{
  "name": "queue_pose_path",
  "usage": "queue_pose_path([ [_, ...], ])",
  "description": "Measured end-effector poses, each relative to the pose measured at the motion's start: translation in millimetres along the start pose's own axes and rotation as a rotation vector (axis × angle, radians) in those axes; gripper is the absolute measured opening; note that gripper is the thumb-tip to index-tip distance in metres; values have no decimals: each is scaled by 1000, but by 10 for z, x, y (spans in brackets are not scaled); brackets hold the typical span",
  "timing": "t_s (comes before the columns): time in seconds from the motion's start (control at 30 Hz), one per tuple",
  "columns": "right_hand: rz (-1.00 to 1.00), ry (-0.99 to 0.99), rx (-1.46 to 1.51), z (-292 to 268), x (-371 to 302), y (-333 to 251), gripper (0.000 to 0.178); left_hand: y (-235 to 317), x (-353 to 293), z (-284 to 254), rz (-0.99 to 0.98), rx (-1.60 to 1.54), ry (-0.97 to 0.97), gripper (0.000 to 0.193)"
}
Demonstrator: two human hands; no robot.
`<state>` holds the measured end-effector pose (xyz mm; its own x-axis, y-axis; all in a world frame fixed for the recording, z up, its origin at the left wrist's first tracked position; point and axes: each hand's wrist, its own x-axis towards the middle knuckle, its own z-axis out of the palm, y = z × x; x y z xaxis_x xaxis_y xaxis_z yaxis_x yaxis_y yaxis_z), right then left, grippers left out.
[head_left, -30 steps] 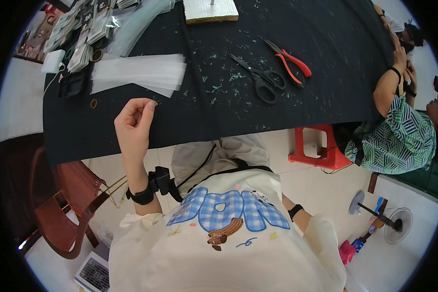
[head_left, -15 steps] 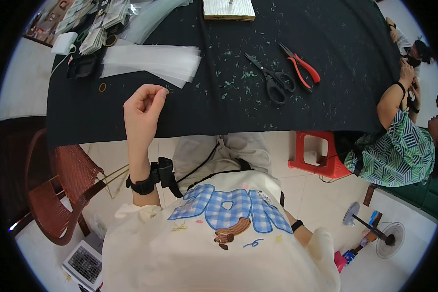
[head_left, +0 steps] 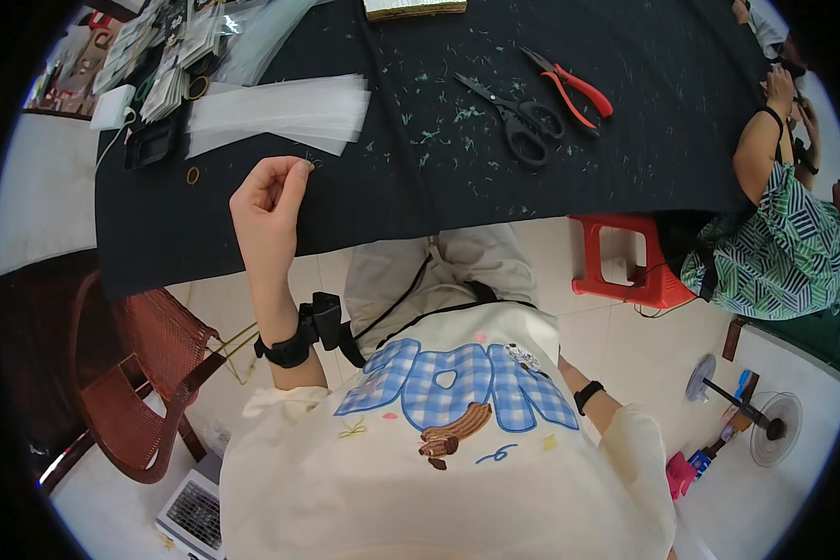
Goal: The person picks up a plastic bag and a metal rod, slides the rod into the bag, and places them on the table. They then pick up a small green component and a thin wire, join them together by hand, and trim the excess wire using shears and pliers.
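1. Left hand [head_left: 269, 201]: left of centre, raised over the near edge of the black table [head_left: 420, 187]; fingers curled, thumb and forefinger pinched together at the tips.
2. Small thin wire piece [head_left: 314, 164]: just beyond the pinched fingertips, on the table surface; too small to tell whether held or merely touched.
3. Left wrist: black strap with a small black device [head_left: 322, 319] attached, cable running across the lap.
4. Right hand: out of view; only the right forearm with a black wristband [head_left: 588, 396] visible at lower right, tucked beside the body. Finger state cannot be told.
5. Stack of clear plastic sleeves [head_left: 280, 112]: upper left of centre, just above the left hand, lying flat.
6. Rubber band [head_left: 192, 175]: on the table, left of the hand, near the sleeves.
7. Black scissors [head_left: 518, 117]: upper centre-right, lying closed; red-handled pliers [head_left: 579, 89] just beside, to the right.
8. Green offcuts scattered over the table around the tools.
9. Red stool [head_left: 625, 266]: right of centre, on the floor beneath the table edge.
10. Second person in a green patterned top [head_left: 765, 252]: right edge, seated.
11. Wicker chair [head_left: 131, 392]: lower left.
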<state>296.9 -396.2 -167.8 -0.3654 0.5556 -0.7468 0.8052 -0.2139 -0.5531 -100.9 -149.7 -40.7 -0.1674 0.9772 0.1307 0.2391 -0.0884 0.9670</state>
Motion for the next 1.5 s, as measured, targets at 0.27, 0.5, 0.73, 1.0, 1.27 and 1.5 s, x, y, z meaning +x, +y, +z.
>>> queue_pose_path([
  [0.27, -36, 4, -42, -182, 272, -337, 30, 49, -55, -34, -12, -26, 9, 9],
  [0.5, -76, -28, -86, -168, 246, -451, 30, 10, -61, -60, -46, -41, -26, 7],
  [0.73, -76, -37, -88, -171, 123, -493, 31, 18, -41, -61, -60, -68, -61, 8],
  [1.0, -69, -8, -60, -51, -303, -326, 31, 19, -31, -74, -38, -42, -44, 7],
  [1.27, -53, 18, -14, -96, -155, -470, 32, 34, -35, -28, -50, -20, -25, 8],
  [1.5, -22, 39, 46, 43, -441, -383, 32, -35, -46, -71, -62, 40, -53, 11],
])
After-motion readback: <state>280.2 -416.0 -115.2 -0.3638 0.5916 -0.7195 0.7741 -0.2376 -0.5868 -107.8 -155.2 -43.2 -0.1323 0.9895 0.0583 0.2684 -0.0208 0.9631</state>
